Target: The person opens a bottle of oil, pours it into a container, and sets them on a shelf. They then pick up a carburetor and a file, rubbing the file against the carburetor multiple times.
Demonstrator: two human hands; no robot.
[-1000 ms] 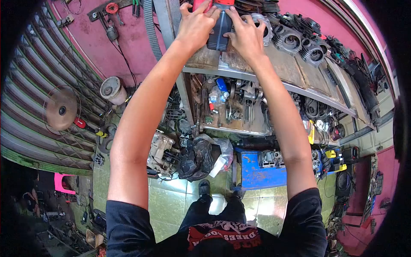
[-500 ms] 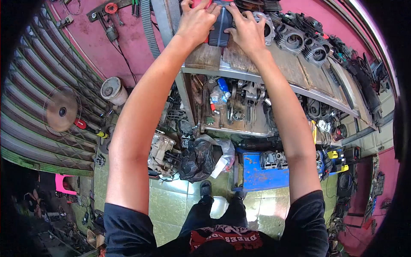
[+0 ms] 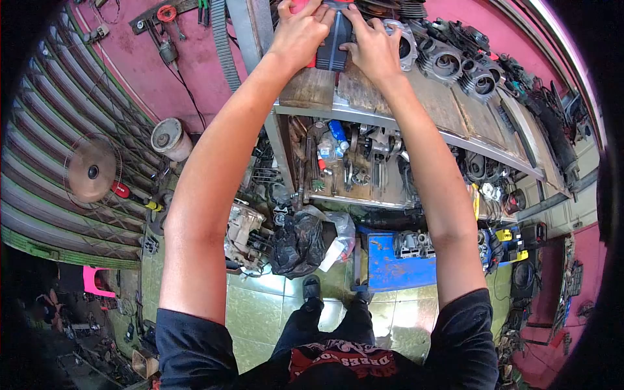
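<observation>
Both arms stretch up to a dark grey and red case with a pale band down its middle, standing on the wooden top of a workbench. My left hand has its fingers bent over the case's left side, where red shows under them. On the other side my right hand grips the case, its thumb on the dark front and its index finger along the upper edge. The frame's top edge cuts off the case's far end. Close to my right hand stands a grey metal engine part.
Finned engine cylinders crowd the bench's right side. Below, a shelf holds tools and a blue spray can. A black plastic bag, an engine block and a blue platform are near my feet. A fan stands left.
The view has shifted very slightly. Both hands keep their places on the case, with no clear movement of it.
</observation>
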